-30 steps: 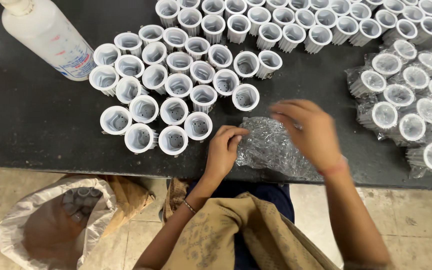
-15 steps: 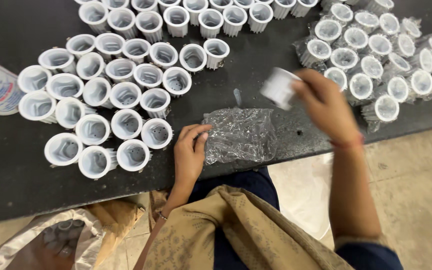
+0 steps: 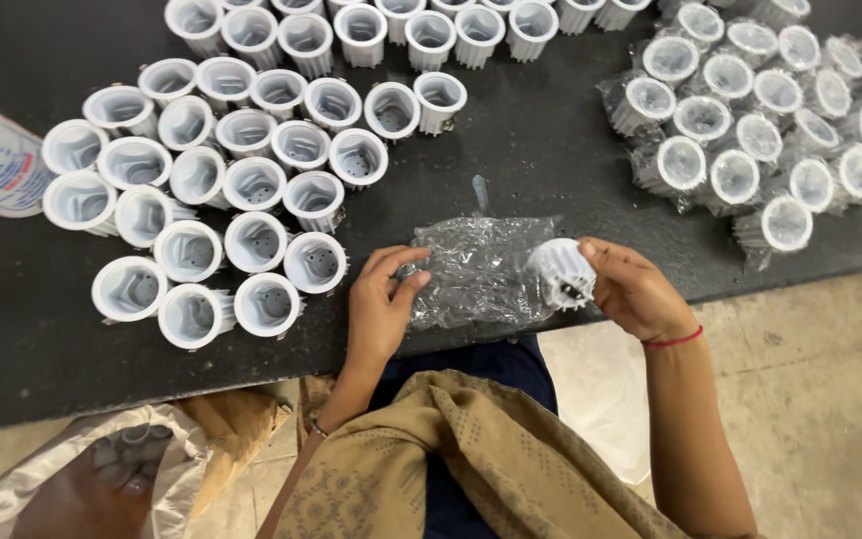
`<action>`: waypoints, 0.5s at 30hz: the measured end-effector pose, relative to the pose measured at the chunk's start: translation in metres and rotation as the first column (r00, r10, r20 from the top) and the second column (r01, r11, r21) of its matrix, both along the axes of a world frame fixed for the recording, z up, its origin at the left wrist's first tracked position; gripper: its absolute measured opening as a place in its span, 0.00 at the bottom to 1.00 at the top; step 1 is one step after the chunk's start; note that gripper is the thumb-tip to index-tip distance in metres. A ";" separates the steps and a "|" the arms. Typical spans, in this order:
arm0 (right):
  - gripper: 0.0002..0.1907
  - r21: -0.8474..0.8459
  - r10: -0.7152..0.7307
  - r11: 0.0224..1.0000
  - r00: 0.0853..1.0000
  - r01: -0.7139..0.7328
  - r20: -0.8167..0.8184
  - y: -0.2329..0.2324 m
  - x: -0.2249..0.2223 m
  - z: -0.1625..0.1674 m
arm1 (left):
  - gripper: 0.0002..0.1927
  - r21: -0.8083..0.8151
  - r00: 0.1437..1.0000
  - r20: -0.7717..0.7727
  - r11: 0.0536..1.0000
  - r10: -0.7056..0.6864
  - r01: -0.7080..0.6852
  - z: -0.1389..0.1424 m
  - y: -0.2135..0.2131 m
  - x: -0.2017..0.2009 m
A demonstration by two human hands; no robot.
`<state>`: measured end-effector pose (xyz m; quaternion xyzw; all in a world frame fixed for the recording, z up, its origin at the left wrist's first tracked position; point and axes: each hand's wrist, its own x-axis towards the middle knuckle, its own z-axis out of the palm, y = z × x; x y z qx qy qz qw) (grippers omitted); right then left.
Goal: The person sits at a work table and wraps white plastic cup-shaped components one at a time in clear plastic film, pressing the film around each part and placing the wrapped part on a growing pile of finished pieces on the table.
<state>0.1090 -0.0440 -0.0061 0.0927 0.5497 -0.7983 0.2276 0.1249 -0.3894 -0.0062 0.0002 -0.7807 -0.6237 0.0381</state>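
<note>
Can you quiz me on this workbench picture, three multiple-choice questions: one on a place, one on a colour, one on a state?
1. Where does the clear plastic wrapper lie?
A. On the floor
B. At the dark table's near edge, between the hands
C. Inside the sack

2. What colour is the finned cup in the right hand?
A. White
B. Blue
C. Black

3. What is the left hand doing?
A. Lifting a bottle
B. Resting fingertips on the wrapper
C. Hanging off the table

Key: 1 B, wrapper lies flat there; 2 A, white ribs show; 3 B, fingers touch the wrapper.
</note>
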 end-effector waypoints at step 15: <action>0.14 -0.063 0.044 0.997 0.997 -0.047 -0.058 -0.015 0.005 -0.002 | 0.18 -0.049 0.998 -0.057 0.998 -0.031 0.028 0.003 0.005 0.004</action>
